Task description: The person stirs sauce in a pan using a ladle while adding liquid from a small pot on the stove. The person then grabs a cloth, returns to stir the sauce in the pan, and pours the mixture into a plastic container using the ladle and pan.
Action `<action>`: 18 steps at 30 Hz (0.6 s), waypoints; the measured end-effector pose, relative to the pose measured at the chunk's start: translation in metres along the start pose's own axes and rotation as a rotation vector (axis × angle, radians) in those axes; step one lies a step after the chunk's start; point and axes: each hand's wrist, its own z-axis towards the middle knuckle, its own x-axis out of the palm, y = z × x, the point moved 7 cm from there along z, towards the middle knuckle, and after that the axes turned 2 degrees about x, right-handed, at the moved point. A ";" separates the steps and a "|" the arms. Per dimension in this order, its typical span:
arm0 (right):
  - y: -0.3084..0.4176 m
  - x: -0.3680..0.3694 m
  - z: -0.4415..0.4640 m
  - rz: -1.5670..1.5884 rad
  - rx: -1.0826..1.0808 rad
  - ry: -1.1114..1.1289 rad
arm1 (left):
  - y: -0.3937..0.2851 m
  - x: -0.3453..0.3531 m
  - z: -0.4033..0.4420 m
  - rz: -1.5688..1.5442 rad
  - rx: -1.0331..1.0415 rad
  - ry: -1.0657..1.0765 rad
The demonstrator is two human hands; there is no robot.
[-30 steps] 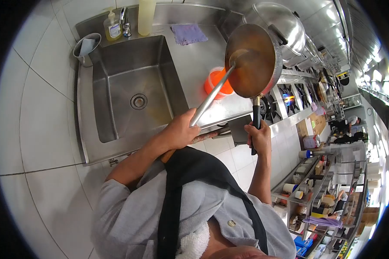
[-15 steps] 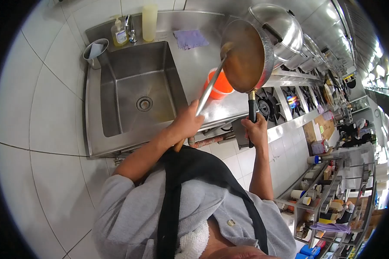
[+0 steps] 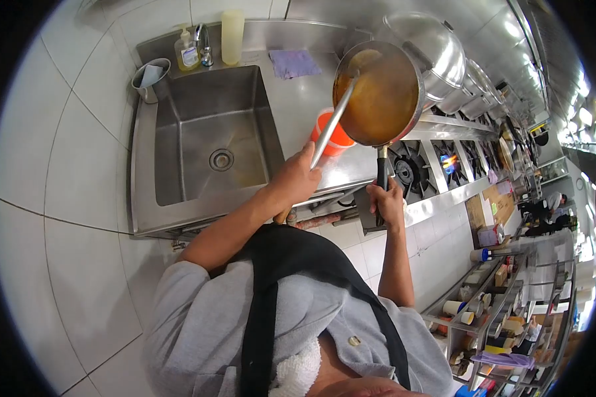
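Observation:
My right hand is closed round the black handle of a frying pan, raised above the counter beside the burners. Brown-orange sauce coats the inside of the pan. In my left hand is a long metal ladle with a wooden handle end, slanting up into the pan. Its head lies near the pan's far rim, smeared with sauce and partly blurred. Below and left of the pan, an orange container stands on the steel counter, partly covered by the ladle and pan.
A steel sink lies on the left, with a soap bottle and tap behind it. A purple cloth rests on the counter. Stove burners, one lit, and large pots stand right. Shelves are at lower right.
The pan has come nearer to level, its inside facing me more, and has shifted slightly downward. The ladle's head has moved right and up within it. Both hands keep their grip.

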 end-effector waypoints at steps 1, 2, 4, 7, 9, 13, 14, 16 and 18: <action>0.001 0.001 0.000 -0.013 -0.001 -0.006 | 0.012 0.010 -0.004 0.056 0.090 -0.049; 0.000 0.001 0.003 -0.004 -0.011 0.007 | 0.003 0.008 -0.012 0.113 0.181 -0.097; -0.005 0.001 0.009 0.016 -0.026 0.031 | 0.018 0.015 -0.033 0.098 0.112 0.054; -0.002 -0.003 0.011 0.033 -0.040 0.025 | 0.052 0.012 -0.054 0.129 0.130 0.166; 0.002 -0.006 0.010 0.047 -0.034 0.008 | 0.047 -0.005 -0.059 0.189 0.183 0.190; 0.002 -0.006 0.006 0.068 -0.021 0.013 | 0.013 -0.014 -0.025 0.110 0.193 0.068; 0.001 -0.007 0.006 0.076 -0.024 0.021 | 0.002 -0.013 -0.013 0.095 0.227 -0.009; -0.001 -0.005 0.004 0.078 -0.018 0.029 | -0.002 -0.012 -0.008 0.093 0.246 -0.081; 0.000 -0.004 0.004 0.068 -0.020 0.026 | 0.006 -0.004 -0.005 0.119 0.223 -0.070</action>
